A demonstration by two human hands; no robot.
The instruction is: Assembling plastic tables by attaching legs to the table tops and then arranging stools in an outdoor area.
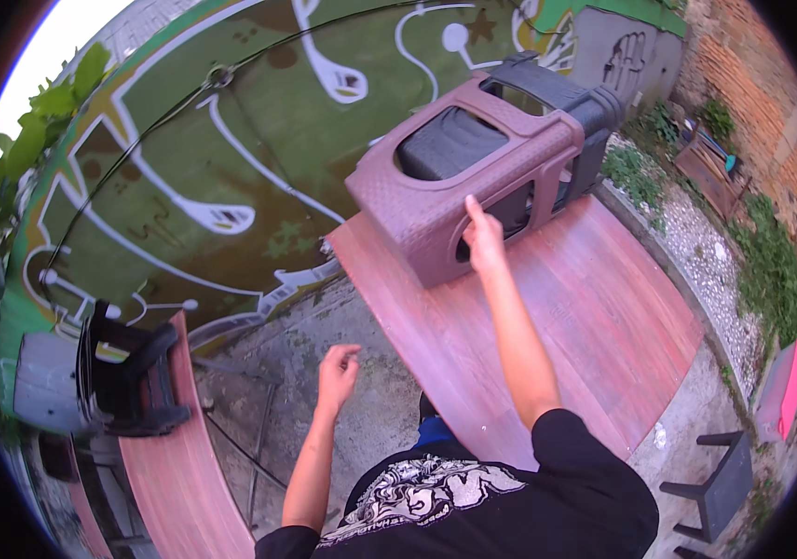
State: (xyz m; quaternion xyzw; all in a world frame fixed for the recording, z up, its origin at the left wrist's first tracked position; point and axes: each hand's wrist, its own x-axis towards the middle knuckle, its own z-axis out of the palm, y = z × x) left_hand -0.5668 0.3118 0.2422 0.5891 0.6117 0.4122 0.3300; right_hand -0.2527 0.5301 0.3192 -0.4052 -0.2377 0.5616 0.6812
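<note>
A brown plastic seat [389, 205] with a woven pattern and rounded openings lies tipped over on a wood-look tabletop [585, 326]. Whether it is a chair or a stool, I cannot tell. A dark grey plastic piece [594, 112] adjoins its far right end, and grey also shows through the brown one's opening. My right hand [484, 240] grips the near side of the brown seat at the edge of an opening, thumb on top, fingers partly hidden. Held low over the concrete, left of the tabletop, my left hand [338, 374] is empty, its fingers loosely bent and apart.
At the left, a black plastic chair [137, 382] rests against another wood-look tabletop [161, 466]. A painted green wall [277, 140] runs behind. A concrete curb, gravel [696, 247] and plants border the right. A dark stool [720, 484] stands at the lower right.
</note>
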